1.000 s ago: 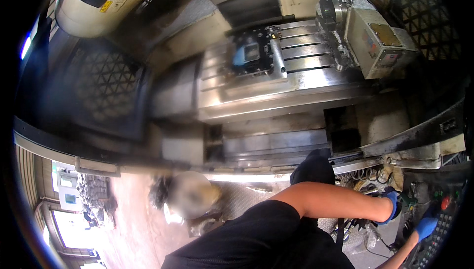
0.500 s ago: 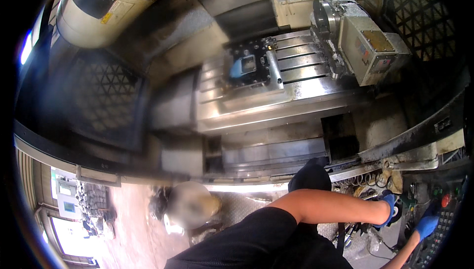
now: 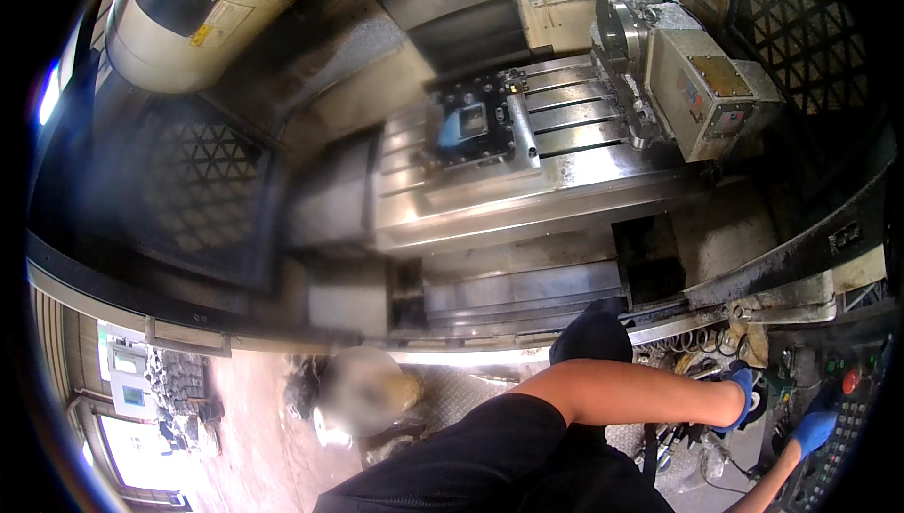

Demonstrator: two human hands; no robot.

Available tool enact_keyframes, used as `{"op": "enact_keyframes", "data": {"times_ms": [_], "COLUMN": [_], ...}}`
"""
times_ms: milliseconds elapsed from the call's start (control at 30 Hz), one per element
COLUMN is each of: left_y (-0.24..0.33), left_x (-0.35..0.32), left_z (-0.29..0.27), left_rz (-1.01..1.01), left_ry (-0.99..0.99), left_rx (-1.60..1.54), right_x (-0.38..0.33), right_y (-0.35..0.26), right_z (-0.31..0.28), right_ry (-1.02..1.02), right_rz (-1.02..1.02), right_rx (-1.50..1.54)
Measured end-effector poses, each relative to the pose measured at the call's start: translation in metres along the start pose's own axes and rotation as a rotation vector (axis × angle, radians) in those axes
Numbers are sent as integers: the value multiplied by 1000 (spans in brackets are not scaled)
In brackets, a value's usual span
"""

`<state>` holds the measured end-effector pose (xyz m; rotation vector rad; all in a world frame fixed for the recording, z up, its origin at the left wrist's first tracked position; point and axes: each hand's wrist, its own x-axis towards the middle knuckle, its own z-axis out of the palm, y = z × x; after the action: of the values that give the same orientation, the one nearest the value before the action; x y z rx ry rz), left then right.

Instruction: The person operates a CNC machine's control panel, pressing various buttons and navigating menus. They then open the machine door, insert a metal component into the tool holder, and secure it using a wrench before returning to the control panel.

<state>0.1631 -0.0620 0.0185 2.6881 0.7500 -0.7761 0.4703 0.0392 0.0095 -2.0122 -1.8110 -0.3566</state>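
My left hand (image 3: 737, 398), in a blue glove, reaches across to the lower right. Its fingers curl around something dark beside a small round dial (image 3: 756, 402); what they hold is mostly hidden. Further right, my right hand (image 3: 815, 432), also gloved in blue, lies against the keys of a control panel (image 3: 841, 456) with its fingers stretched toward them. A red knob (image 3: 850, 381) sits above it. Inside the machine, a dark fixture plate (image 3: 490, 148) carrying a blue part (image 3: 453, 131) with a square opening rests on the slotted metal table (image 3: 574, 118).
A rotary unit (image 3: 702, 99) stands at the table's right end. At the upper left hangs a large cylindrical housing (image 3: 188, 28). The machine's front sill (image 3: 508, 348) runs between me and the table. Coiled hose (image 3: 692, 339) lies near the panel.
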Motion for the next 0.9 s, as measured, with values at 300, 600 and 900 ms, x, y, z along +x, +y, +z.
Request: {"op": "enact_keyframes", "data": {"times_ms": [300, 600, 900], "left_y": [1, 6, 12], "left_x": [11, 150, 98], "left_z": [5, 54, 38], "left_rz": [27, -130, -43], "left_ry": [-17, -16, -5], "left_rx": [220, 3, 55], "right_x": [-6, -12, -14], "right_y": [-35, -66, -68], "right_z": [-28, -54, -54], "right_ry": [-62, -150, -155], "right_rz": [-55, 31, 89], "right_rx": [162, 61, -27]}}
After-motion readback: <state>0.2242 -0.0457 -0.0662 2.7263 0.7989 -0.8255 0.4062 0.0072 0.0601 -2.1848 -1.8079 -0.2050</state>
